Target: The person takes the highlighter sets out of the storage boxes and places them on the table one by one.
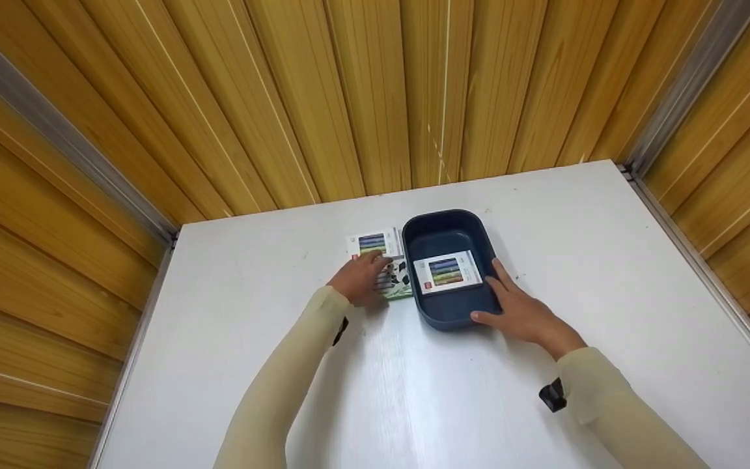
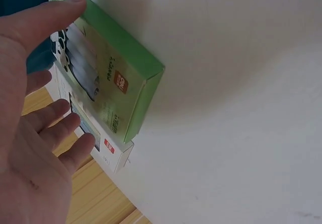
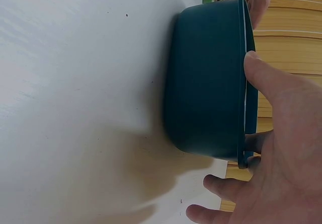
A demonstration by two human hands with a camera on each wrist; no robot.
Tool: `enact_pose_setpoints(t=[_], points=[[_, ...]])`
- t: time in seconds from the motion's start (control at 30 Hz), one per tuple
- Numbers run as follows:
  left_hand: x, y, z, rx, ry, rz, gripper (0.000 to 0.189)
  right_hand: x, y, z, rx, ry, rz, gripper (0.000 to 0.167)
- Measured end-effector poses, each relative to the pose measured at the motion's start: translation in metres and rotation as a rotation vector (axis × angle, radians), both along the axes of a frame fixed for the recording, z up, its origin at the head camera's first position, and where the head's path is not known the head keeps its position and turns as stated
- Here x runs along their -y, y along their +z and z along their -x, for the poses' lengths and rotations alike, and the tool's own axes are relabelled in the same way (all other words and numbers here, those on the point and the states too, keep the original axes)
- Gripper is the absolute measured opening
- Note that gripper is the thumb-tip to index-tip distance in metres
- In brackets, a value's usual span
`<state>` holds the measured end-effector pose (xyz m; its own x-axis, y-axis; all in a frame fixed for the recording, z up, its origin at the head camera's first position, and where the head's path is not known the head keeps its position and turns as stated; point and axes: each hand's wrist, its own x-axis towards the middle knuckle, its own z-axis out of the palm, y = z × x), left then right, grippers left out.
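Note:
A dark blue rectangular basin point(image 1: 437, 311) stands on the white table, with a white crayon box point(image 1: 463, 270) lying inside it. My right hand point(image 1: 523, 312) holds the basin at its near right rim; in the right wrist view the thumb lies on the rim and two fingers reach behind it. Left of the basin lie a green box with a panda picture point(image 1: 401, 280) and a second white crayon box point(image 1: 375, 241) just beyond it. My left hand point(image 1: 359, 279) hovers at the green box, its thumb point(image 2: 65, 10) and fingers spread over the box, not closed on it.
The white table point(image 1: 219, 365) reaches to yellow wood-look panel walls point(image 1: 362, 98) at the back and sides. Metal frame posts point(image 1: 687, 85) stand at the corners. Dark wrist straps point(image 1: 552, 394) sit on both sleeves.

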<state>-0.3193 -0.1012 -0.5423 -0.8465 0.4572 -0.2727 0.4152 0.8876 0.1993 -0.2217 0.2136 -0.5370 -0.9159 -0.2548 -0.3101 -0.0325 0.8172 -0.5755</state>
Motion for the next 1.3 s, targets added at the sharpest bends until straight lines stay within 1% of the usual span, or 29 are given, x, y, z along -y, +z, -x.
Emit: enact_pose_setpoints(t=[0.1,0.3,0.47,0.63,0.93,1.1,1.3], points=[[0.0007,-0.0009,-0.0008,0.026,0.013,0.005,0.085,0.0008,0.0002,-0.0001,0.006,-0.007,0.0,0.107],[0.0023,-0.0045,-0.0012,-0.012,-0.033,0.017,0.082,0.0011,0.0009,-0.0008,-0.009,0.002,-0.023,0.097],[0.0025,-0.0072,-0.0007,-0.036,-0.039,0.019,0.08,0.0011,0.0015,-0.0011,-0.014,0.005,-0.021,0.097],[0.0012,-0.0086,-0.0013,-0.066,-0.056,0.022,0.074,0.0011,0.0014,-0.0017,-0.011,-0.002,-0.009,0.098],[-0.0013,-0.0065,-0.0039,-0.078,-0.055,0.02,0.059,-0.0001,0.0006,-0.0013,-0.014,0.003,-0.016,0.097],[-0.0006,-0.0071,-0.0028,-0.082,-0.062,0.006,0.059,-0.0004,0.0007,-0.0013,-0.005,-0.005,-0.015,0.098],[0.0014,-0.007,-0.0013,-0.132,-0.104,-0.038,0.051,0.0012,0.0016,-0.0018,-0.008,-0.002,-0.023,0.098]])
